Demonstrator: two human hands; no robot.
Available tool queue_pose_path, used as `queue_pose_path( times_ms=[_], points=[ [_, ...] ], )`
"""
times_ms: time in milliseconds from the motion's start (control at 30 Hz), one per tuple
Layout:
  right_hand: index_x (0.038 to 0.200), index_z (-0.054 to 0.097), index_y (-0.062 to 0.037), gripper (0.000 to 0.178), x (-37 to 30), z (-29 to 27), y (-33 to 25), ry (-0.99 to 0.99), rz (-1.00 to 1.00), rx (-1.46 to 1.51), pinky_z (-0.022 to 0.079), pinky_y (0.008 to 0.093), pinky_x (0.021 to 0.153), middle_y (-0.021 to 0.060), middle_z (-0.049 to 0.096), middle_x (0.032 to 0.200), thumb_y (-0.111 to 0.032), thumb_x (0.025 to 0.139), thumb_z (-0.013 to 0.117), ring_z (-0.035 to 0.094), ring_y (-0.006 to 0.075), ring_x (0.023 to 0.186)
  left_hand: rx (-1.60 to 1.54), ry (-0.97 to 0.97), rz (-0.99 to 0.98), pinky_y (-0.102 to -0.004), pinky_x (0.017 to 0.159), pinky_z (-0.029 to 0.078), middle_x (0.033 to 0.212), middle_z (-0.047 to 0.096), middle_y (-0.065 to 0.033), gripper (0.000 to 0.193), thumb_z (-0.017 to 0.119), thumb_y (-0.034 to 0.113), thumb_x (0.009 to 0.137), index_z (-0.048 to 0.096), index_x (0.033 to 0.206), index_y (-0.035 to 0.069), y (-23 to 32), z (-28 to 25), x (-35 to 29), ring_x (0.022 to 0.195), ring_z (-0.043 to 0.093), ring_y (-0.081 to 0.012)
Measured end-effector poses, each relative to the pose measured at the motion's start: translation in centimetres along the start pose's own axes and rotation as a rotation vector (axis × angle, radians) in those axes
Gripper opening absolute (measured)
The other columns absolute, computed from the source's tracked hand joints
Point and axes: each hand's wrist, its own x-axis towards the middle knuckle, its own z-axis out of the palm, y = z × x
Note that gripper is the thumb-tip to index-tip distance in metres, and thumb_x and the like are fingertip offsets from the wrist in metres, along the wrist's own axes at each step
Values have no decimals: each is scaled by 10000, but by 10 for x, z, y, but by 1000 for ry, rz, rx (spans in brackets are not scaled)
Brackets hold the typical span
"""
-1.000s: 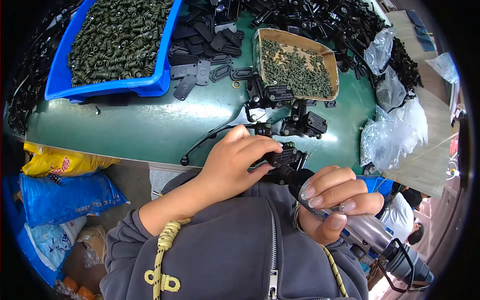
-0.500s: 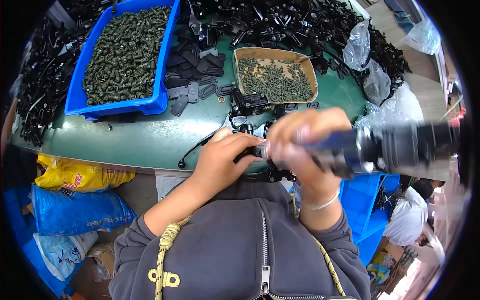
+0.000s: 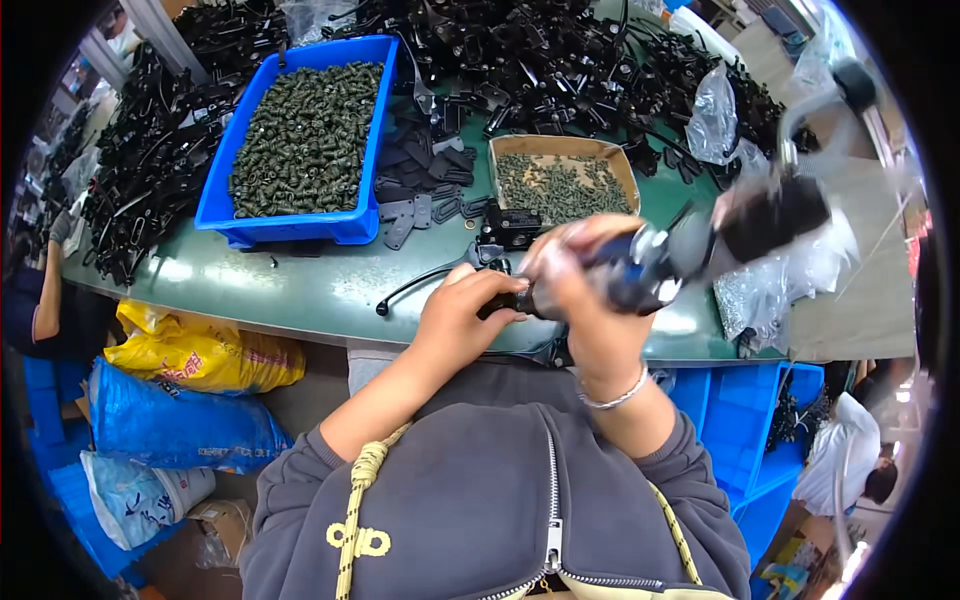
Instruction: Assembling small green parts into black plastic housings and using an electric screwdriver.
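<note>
My left hand [image 3: 455,318] is closed, thumb and fingers pinching a black part at the table's front edge. A black curved brake lever [image 3: 412,284] sticks out to its left, and a black block with a flat lid [image 3: 514,228] lies just beyond the fingers. My right hand [image 3: 590,290] is wrapped round a dark power screwdriver [image 3: 690,245], blurred by motion. Its front end is at the fingertips of my left hand, where the fingers hide the contact. The tool's rear slants up and to the right, towards a hanging hook.
A blue bin [image 3: 375,215] of spring-like parts stands left, a shallow box [image 3: 634,185] of small screws right of it. Dark flat plates [image 3: 405,220] lie between. Black lever parts [image 3: 560,75] heap behind. Clear bags [image 3: 755,290] lie right; another person's arm [image 3: 50,285] shows far left.
The screwdriver has swung from nearly level to slanting, its rear end now higher. My left hand keeps its pinch on the black part. The whole view has shifted slightly.
</note>
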Motion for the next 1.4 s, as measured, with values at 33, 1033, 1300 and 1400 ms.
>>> queue_pose_path(
  times_ms=[33, 1033, 1300, 1400],
  points=[
    [1034, 473, -52, 264, -1, 2, -1, 118, 19, 41, 540, 374, 685, 123, 595, 816, 36, 862, 654, 627, 245, 747, -2, 3, 6, -335, 729, 499, 951, 713, -20, 336, 831, 140, 696, 705, 1006, 116, 1, 1, -1, 812, 612, -249],
    [1098, 532, -72, 186, 69, -14, -71, 227, -246, 121, 463, 333, 703, 88, 570, 849, -41, 927, 600, 571, 236, 803, -56, 12, 24, -333, 712, 506, 983, 725, -4, 349, 825, 170, 707, 719, 1036, 126, -10, 5, -11, 828, 608, -234],
    [1094, 542, -62, 211, 41, -74, -34, 525, 2, 82, 465, 329, 692, 95, 578, 863, -46, 908, 641, 575, 234, 810, 42, -111, 81, -339, 716, 517, 1009, 726, -15, 322, 810, 189, 740, 719, 1042, 125, 7, -14, 6, 832, 622, -234],
    [1083, 545, -57, 212, 40, -92, -22, 522, 27, 132, 467, 331, 681, 96, 581, 853, -46, 900, 652, 579, 233, 805, 96, -148, 142, -348, 730, 524, 1022, 725, -28, 302, 802, 182, 751, 719, 1035, 118, 22, -12, 29, 838, 631, -238]
  ],
)
